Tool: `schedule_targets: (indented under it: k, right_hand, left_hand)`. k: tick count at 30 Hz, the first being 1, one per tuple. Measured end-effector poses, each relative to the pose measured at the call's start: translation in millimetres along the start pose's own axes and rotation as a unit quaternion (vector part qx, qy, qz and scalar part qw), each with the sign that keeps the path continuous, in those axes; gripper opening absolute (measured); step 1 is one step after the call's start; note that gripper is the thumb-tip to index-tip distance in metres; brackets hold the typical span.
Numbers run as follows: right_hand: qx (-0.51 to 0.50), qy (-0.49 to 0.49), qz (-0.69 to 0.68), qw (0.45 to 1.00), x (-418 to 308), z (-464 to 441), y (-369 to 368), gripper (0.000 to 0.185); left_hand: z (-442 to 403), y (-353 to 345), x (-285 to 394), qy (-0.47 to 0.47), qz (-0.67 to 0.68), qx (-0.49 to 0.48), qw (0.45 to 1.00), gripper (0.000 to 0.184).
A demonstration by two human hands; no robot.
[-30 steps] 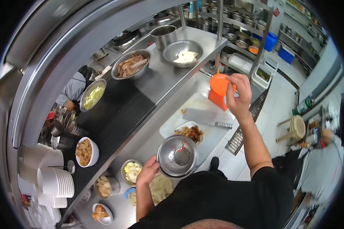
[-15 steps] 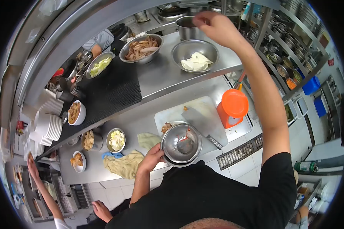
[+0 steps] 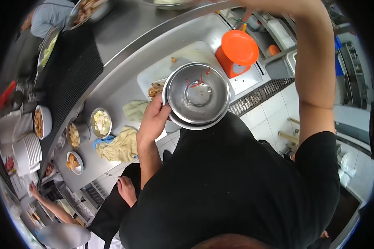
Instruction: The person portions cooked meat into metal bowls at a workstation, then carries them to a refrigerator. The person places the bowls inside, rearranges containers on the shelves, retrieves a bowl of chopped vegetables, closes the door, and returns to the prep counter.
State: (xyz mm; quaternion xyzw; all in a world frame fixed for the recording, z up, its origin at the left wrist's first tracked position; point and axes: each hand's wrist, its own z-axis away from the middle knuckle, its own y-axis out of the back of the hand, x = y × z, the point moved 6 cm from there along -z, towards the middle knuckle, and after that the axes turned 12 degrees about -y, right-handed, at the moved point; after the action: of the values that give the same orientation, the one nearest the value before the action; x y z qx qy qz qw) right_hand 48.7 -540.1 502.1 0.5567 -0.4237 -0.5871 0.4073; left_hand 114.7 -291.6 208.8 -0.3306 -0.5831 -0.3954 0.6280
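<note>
Hands: our left hand (image 3: 153, 121) grips the side of two nested metal bowls (image 3: 179, 103); our right hand is past the top edge, so in this head view we cannot tell its hold.
Bowls: before our body, over the cutting board (image 3: 189, 54), red shreds (image 3: 201, 79) inside.
Bench (image 3: 114, 87): orange scale (image 3: 230, 56) just beside the board.
Progress: cut food (image 3: 102, 123) sits portioned, seemingly done; what is left, we cannot tell.

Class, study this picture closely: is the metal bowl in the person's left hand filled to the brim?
No, the metal bowl in the left hand shows mostly bare metal, with a few red strips inside.
</note>
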Motion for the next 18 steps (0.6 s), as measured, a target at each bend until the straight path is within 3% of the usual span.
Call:
schedule_targets:
  k: [3, 7, 9, 11, 15, 18]
  right_hand:
    - [-0.098, -0.186, -0.135, 0.968, 48.8, 54.8, -61.6, 0.037]
    - [0.07, -0.253, -0.075, 0.962, 97.2, 129.0, -135.3, 0.051]
    - [0.047, -0.348, -0.126, 0.928, 127.1, 164.1, -163.2, 0.058]
    - [0.158, -0.352, -0.151, 0.91, 150.4, 200.8, -177.5, 0.05]
    - [0.202, -0.433, -0.159, 0.864, 220.2, 279.9, -180.2, 0.036]
    - [0.237, -0.448, -0.156, 0.848, 279.8, 342.0, -162.7, 0.028]
  left_hand:
    - [-20.6, -20.6, 8.1, -0.017, -0.033, -0.028, 0.999, 0.018]
    - [-53.2, -68.6, 19.0, -0.012, -0.067, -0.044, 0.997, 0.019]
    - [-73.0, -104.1, 23.6, -0.016, -0.083, -0.051, 0.995, 0.021]
    - [-91.6, -145.1, 26.0, -0.028, -0.112, -0.054, 0.992, 0.023]
    - [-131.7, -253.2, 40.8, -0.054, -0.192, -0.092, 0.976, 0.026]
    - [-161.1, -337.0, 36.1, -0.039, -0.13, -0.08, 0.987, 0.027]
